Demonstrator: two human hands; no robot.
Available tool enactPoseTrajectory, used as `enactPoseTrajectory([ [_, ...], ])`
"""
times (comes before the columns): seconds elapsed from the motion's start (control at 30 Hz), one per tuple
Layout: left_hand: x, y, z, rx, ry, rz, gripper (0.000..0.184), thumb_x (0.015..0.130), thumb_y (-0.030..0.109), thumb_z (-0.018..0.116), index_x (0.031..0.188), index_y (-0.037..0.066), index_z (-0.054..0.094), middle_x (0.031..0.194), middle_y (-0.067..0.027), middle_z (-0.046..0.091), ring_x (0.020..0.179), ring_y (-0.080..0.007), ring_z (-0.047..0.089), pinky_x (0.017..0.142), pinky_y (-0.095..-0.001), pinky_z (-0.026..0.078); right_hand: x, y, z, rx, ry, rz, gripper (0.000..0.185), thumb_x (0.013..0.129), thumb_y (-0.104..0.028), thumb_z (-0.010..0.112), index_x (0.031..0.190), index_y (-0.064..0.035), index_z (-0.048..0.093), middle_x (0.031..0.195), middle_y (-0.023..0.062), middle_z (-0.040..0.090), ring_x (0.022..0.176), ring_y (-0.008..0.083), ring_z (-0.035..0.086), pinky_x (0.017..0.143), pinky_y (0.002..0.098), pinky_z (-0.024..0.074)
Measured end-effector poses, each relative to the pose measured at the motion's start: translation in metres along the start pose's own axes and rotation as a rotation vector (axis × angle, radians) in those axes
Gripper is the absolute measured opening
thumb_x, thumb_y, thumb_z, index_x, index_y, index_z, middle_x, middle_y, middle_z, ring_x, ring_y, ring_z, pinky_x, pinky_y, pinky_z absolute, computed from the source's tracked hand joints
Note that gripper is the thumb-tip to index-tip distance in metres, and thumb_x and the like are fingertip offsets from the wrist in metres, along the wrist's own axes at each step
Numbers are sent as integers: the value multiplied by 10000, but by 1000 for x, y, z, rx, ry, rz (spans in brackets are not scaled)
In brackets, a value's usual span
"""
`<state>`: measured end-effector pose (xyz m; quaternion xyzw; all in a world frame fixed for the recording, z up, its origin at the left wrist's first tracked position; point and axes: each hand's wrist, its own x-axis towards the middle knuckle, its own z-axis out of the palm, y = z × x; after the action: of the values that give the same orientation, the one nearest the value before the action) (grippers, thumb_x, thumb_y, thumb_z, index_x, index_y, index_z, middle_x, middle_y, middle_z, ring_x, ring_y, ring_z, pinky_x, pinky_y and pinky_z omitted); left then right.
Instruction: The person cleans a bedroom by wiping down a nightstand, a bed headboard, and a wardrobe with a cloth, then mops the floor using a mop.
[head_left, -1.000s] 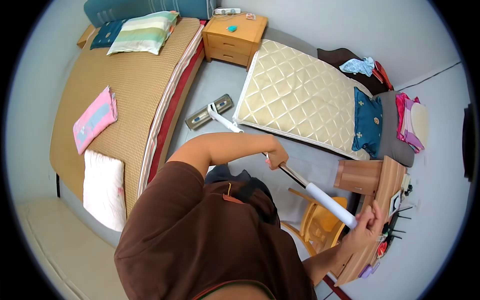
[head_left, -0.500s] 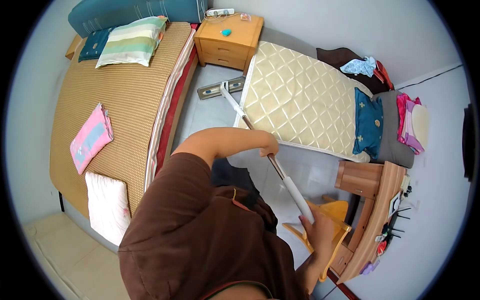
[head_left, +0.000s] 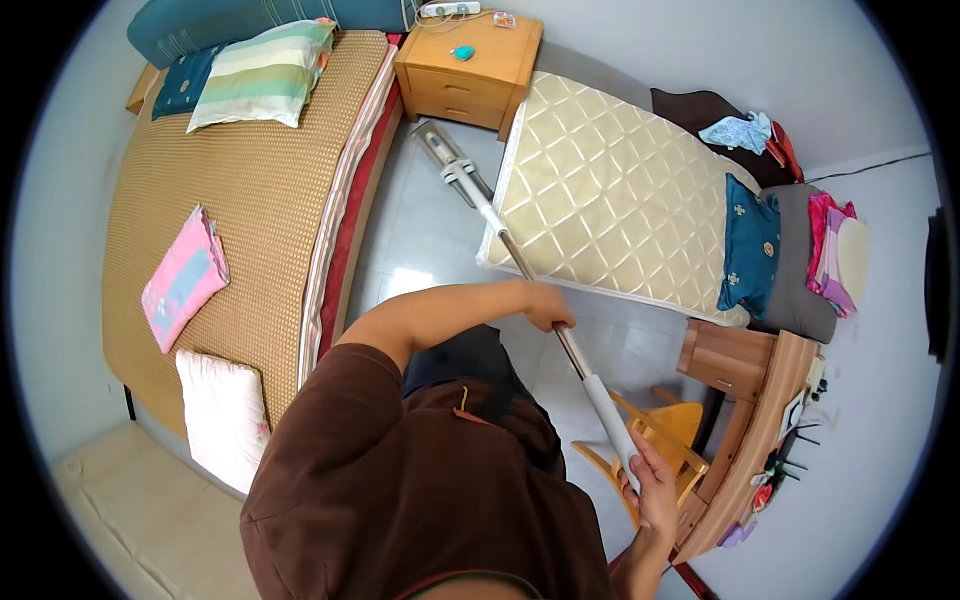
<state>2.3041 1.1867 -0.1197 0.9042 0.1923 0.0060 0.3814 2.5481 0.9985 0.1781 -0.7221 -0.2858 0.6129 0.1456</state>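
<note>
A flat mop (head_left: 603, 410) with a white grip and a metal pole runs diagonally across the view. My left hand (head_left: 548, 305) is wrapped round the metal pole, partway down. At the top end of the white grip, my right hand (head_left: 650, 482) is closed round it, thumb and fingers on either side. The grey mop head (head_left: 452, 160) lies on the floor between the two beds, just in front of the nightstand (head_left: 468, 75), turned lengthwise along the pole.
On the left is a large bed (head_left: 265, 180) with pillows and folded cloths. A quilted mattress (head_left: 610, 190) lies to the right of the floor gap. A yellow chair (head_left: 672, 430) stands by the wooden desk (head_left: 770, 420) at the lower right.
The mop head went forward toward the nightstand, then turned from crosswise to nearly in line with the pole. My right hand came in from the desk side with the grip and stays closed on it.
</note>
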Motion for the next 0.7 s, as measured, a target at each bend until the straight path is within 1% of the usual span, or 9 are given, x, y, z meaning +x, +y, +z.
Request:
enactPoseTrajectory([
  [0.1,5,-24,1,-112,30,45,228,803,277,723,947,116,649,818,-95,676,814,-314,652,704,-447,489,2,-4,12,103,-15,-2,478,943,-56,545,1418,-24,496,778,9,531,603,29,482,435,183,326],
  [0.2,0,-43,3,-210,62,-67,280,782,329,771,931,107,690,820,-86,689,810,-300,659,715,-433,492,16,-9,22,-278,-44,-228,501,918,-79,589,1407,-15,501,773,40,607,584,146,552,499,266,427],
  [0.3,-17,-37,-13,-126,-51,-87,289,771,343,782,887,89,710,816,-101,694,816,-297,663,725,-431,496,-3,-51,50,-1180,-15,-511,542,863,-78,624,1391,-28,515,771,114,640,646,292,612,586,382,489],
  [0.33,-21,-34,-21,-133,-66,-91,287,768,344,784,869,85,709,809,-106,693,817,-298,664,724,-433,497,-4,-49,51,-1232,15,-685,573,814,-63,636,1377,-57,531,894,164,657,750,388,627,647,482,503],
  [0.4,-27,-27,-30,-161,-103,-92,288,762,344,788,833,76,709,795,-116,690,818,-301,665,723,-437,499,-20,-62,66,-1296,84,-690,544,819,-67,632,1357,-56,551,1036,181,644,792,395,644,678,468,520],
  [0.43,-27,-28,-31,-155,-110,-77,279,762,335,785,849,80,710,799,-117,690,819,-304,665,726,-437,500,-26,-66,72,-1324,121,-683,530,821,-69,630,1347,-55,560,1107,189,637,813,398,652,694,462,528],
  [0.53,-22,-40,-38,-115,-120,-35,256,765,299,774,899,91,713,820,-117,693,832,-312,665,738,-439,502,-22,-72,73,-1289,117,-771,542,829,-25,603,1365,-61,538,1079,185,640,821,389,655,679,452,530],
  [0.6,-21,-49,-43,-65,-105,-21,242,766,265,764,935,99,713,849,-112,696,853,-315,665,751,-440,505,-15,-65,76,-1371,159,-755,548,814,-39,617,1357,-66,547,1102,162,629,814,361,656,681,445,535],
  [0.7,-35,-60,-41,-28,-51,-132,248,761,199,750,987,111,702,925,-100,700,917,-309,662,778,-441,508,-3,-58,90,-1366,208,-802,535,820,-55,629,1350,-70,554,1088,148,628,805,336,655,663,418,540],
])
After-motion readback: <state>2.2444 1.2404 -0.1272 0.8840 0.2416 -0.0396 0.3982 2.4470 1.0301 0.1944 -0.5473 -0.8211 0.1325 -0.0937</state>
